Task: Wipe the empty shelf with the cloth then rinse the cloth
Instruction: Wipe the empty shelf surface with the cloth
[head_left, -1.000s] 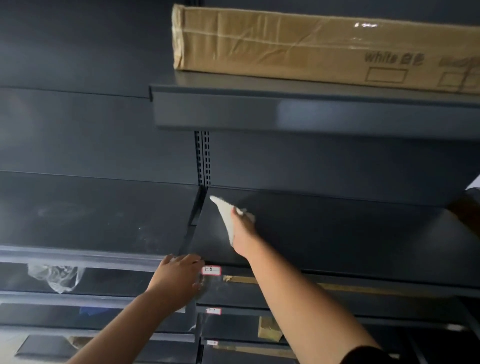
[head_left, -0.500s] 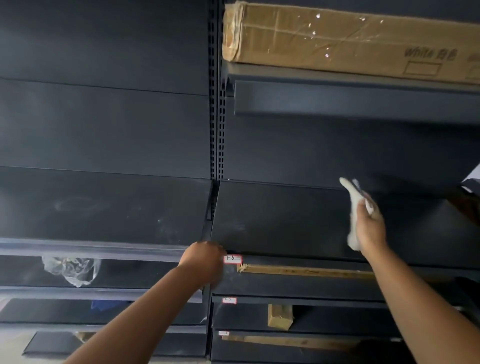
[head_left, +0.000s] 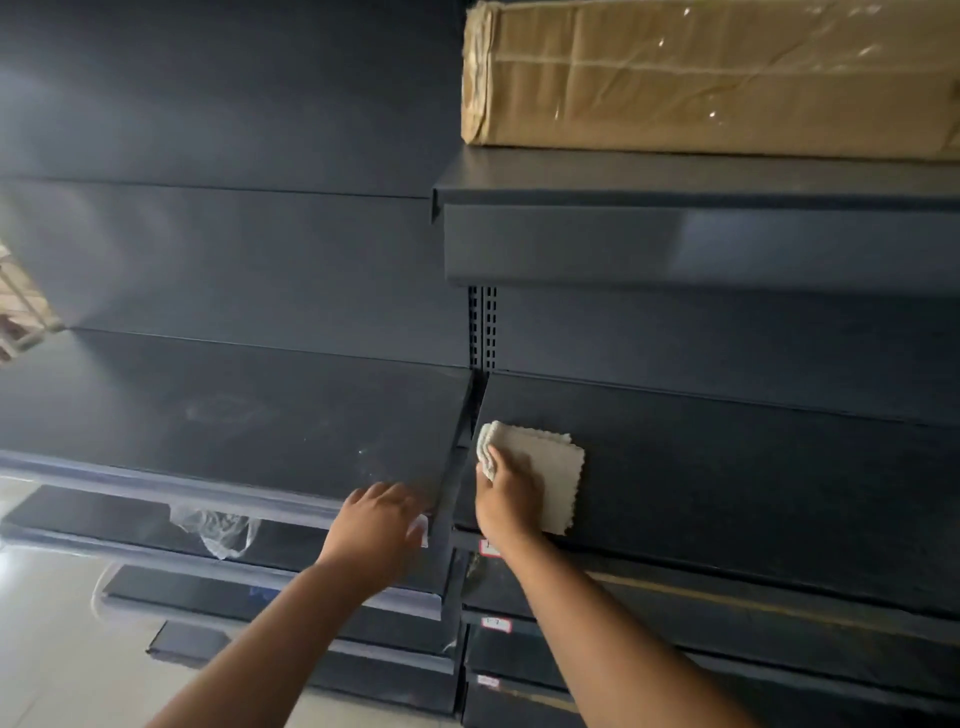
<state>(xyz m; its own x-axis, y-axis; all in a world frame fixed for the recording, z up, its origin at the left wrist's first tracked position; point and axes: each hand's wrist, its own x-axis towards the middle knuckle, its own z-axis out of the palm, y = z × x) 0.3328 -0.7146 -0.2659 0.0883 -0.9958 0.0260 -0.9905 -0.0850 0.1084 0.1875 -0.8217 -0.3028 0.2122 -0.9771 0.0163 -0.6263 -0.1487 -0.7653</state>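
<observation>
Now cloth (head_left: 540, 467) back at shelf's (head_left: 753, 483) left end

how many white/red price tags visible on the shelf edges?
3, stacked down the right bay's front edges: top tag partly behind the right hand, middle tag, bottom tag. The left hand may hide another.

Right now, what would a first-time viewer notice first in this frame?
Most striking is the pale cloth, pressed flat by the right hand at the left end of the dark empty shelf, bright against the metal. Next comes the long cardboard box on the shelf above, at the top right. The left hand rests on the front edge of the neighbouring shelf, which shows faint dusty smears.
</observation>
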